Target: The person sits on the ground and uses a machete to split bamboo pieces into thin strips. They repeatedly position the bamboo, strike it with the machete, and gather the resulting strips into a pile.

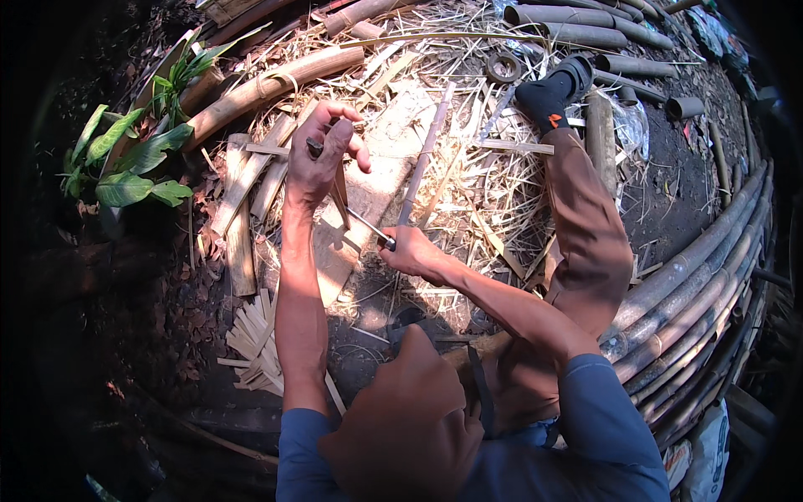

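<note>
My left hand [318, 163] is raised with its fingers curled, closed on a narrow bamboo strip [340, 199] that hangs down below the palm. A dark end pokes out by the thumb. Lower and to the right, my right hand [413, 253] is wrapped round the handle of a knife. The thin knife blade [366, 224] points up and left toward the strip; whether they touch I cannot tell. A long, narrow pale strip [427, 155] runs away from beside my right hand. Under both hands lies a flat, sunlit board [381, 167].
Pale shavings [502, 201] litter the ground ahead. Cut bamboo pieces [276, 84] and green leaves [138, 138] lie at left, split slats [255, 343] near my left forearm. Long bamboo poles [694, 284] curve along the right. My outstretched leg [585, 217] ends near a tape roll [503, 68].
</note>
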Demonstrator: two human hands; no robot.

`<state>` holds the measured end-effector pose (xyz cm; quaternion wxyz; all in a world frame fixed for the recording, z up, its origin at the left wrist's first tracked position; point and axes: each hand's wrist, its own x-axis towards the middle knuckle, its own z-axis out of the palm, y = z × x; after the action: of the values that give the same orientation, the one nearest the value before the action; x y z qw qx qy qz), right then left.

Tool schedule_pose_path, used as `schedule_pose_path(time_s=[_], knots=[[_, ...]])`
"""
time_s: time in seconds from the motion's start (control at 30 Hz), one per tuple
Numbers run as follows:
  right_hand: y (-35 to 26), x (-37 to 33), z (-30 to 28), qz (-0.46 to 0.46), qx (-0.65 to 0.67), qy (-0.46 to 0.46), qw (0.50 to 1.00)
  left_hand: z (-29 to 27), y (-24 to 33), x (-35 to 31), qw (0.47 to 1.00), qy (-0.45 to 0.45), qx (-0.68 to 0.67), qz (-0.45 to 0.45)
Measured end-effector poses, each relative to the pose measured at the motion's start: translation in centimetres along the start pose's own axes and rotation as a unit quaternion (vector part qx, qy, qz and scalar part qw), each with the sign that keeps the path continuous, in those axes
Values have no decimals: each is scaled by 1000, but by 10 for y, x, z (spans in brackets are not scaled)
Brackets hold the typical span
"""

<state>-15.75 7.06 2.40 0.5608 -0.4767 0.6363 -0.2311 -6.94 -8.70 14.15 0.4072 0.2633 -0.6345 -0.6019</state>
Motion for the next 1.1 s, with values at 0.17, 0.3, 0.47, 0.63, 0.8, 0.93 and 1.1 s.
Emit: schedule_pose_path(time_s=[0.17,0.3,0.47,0.63,0.8,0.93,1.1], knots=[[14,8,-10,-63,-101,2,993,-9,-11,-14,996,15,90,23],[46,14,11,-46,-114,4,992,-8,-8,-19,991,22,132,17],[63,17,8,-181,-300,60,935,-15,-6,-33,988,90,111,51],[59,11,20,-191,-199,52,960,-65,4,-34,984,135,25,110],[89,6,33,-9,-200,-69,977,-57,1,-55,970,196,4,146],[58,-24,36,25,-104,-67,992,-88,35,-57,909,336,94,230],[48,-96,23,7,10,58,998,-87,129,-88,763,577,207,206]])
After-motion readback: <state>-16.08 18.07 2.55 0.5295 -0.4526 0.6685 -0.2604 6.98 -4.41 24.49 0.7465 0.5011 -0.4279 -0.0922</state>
